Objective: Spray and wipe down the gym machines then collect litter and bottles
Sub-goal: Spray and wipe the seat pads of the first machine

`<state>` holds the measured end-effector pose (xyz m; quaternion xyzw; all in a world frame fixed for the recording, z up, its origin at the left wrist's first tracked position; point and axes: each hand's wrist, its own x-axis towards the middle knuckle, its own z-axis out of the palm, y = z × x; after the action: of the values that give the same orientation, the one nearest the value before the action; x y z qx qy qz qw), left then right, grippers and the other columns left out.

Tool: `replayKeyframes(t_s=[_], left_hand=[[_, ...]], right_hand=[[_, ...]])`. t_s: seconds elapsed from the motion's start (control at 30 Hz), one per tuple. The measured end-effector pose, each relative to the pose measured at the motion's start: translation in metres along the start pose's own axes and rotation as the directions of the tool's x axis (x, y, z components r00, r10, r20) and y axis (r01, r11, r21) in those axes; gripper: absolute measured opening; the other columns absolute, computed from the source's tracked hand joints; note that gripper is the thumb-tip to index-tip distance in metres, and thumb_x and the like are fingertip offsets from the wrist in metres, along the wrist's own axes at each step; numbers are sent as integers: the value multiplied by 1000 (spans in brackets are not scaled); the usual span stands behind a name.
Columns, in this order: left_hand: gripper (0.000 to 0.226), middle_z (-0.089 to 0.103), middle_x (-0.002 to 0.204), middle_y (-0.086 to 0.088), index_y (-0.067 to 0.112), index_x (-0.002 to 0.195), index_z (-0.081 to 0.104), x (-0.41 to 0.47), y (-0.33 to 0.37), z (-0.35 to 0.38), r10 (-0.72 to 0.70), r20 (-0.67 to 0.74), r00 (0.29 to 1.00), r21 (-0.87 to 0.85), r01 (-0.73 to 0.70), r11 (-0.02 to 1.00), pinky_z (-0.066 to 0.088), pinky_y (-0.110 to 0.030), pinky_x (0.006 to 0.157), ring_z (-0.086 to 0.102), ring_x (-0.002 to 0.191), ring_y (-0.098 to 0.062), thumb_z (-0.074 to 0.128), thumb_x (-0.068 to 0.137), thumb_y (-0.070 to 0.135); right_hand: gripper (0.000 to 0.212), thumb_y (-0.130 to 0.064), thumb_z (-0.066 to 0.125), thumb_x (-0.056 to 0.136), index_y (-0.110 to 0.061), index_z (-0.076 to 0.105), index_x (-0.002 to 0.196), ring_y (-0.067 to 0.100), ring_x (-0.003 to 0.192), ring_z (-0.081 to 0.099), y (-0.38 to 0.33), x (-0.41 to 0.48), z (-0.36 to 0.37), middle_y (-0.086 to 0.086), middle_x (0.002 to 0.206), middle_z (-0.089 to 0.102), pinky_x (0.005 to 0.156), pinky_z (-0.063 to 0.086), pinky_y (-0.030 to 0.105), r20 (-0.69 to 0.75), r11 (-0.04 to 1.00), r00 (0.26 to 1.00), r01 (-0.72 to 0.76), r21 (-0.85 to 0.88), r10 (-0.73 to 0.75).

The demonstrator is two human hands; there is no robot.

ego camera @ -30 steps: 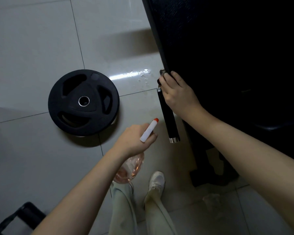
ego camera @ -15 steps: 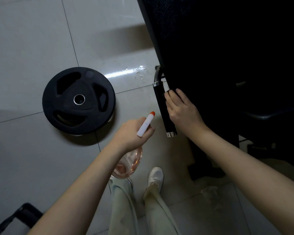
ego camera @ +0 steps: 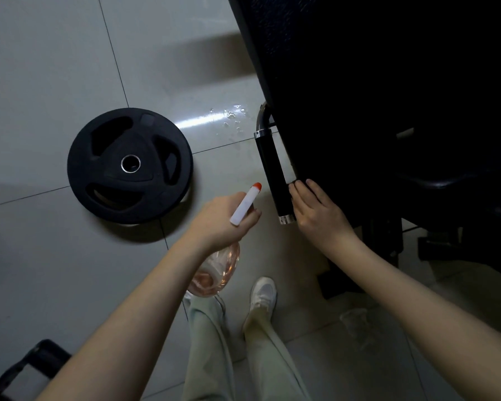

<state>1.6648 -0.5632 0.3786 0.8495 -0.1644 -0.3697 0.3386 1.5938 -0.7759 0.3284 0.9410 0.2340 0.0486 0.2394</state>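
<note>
Handle grip: the black handle grip point(ego camera: 273, 172), chrome at both ends, runs just beside the edge of the gym machine's dark pad point(ego camera: 373, 82), above the tiled floor point(ego camera: 55, 68).
Right hand: the right hand point(ego camera: 318, 211) lies against the lower part of the grip with fairly straight fingers, the fingertips point(ego camera: 297, 188) at the pad's edge. A dark scrap under them may be a cloth, but the view is too dim to tell.
Left hand: the left hand point(ego camera: 223, 221) is wrapped round the neck of a spray bottle point(ego camera: 218, 272). Its white, orange-tipped nozzle point(ego camera: 246, 203) points toward the grip, near it but apart.
Step in hand: this looks like the wiping of the sprayed handle, within the spray-and-wipe part of the task. Litter collection appears not yet begun.
Next move: the grip's chrome end and far side probably need a pass, with the bottle kept ready for the next surface of the machine.
Nearby: droplets point(ego camera: 232, 115) glisten on the floor beside the grip's upper bend. A black weight plate point(ego camera: 129, 164) lies flat well to the left. A white shoe point(ego camera: 263, 293) stands below the hands.
</note>
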Motion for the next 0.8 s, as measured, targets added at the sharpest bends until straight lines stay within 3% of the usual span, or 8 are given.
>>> replayKeyframes(t_s=[0.07, 0.17, 0.3, 0.57, 0.7, 0.8], left_hand=[[41, 66, 84, -8, 14, 92, 54, 1, 1, 1, -3, 3, 1000, -3, 3, 1000, 52, -50, 73, 66, 72, -29, 42, 83, 52], [41, 66, 83, -10, 13, 89, 53, 2, 6, 3, -10, 4, 1000, -19, 10, 1000, 52, -51, 73, 66, 73, -30, 42, 82, 52], [39, 66, 82, -11, 14, 86, 52, 3, 13, 6, -9, 18, 1000, -34, 10, 999, 53, -51, 71, 66, 72, -31, 43, 81, 52], [37, 67, 82, -13, 9, 90, 54, 4, 24, 10, 5, 23, 1000, -40, -4, 999, 52, -52, 71, 67, 72, -31, 48, 88, 45], [24, 66, 79, -13, 8, 88, 53, 7, 25, 10, 10, 3, 1000, -51, -9, 999, 53, -50, 71, 68, 68, -29, 54, 95, 31], [24, 67, 77, -12, 9, 87, 52, 9, 26, 8, -1, 2, 1000, -57, 1, 998, 54, -48, 69, 69, 62, -25, 54, 94, 32]], right_hand=[[36, -9, 41, 85, 0, 71, 103, 28, 113, 60, -2, -7, 1, 15, 114, 67, 108, 25, 39, -23, 1000, 1000, -3, 22, 3], [30, -10, 52, 81, -1, 71, 102, 29, 113, 60, -5, -19, 2, 15, 115, 66, 108, 25, 40, 5, 998, 999, 35, 47, -35], [39, -5, 36, 83, 1, 73, 95, 31, 108, 62, -7, -34, -1, 16, 110, 68, 106, 28, 42, 23, 992, 999, 28, 121, -31], [35, -1, 39, 81, 3, 73, 84, 31, 98, 66, -5, -47, -3, 16, 99, 70, 103, 33, 42, -34, 975, 998, 56, 217, -49], [34, -3, 40, 80, -1, 74, 78, 31, 92, 67, -1, -53, -18, 13, 95, 70, 88, 51, 40, -38, 950, 999, 46, 310, -36], [33, -3, 40, 81, 0, 73, 80, 32, 90, 66, 6, -43, -33, 14, 97, 70, 81, 53, 40, -42, 923, 996, -52, 381, 73]])
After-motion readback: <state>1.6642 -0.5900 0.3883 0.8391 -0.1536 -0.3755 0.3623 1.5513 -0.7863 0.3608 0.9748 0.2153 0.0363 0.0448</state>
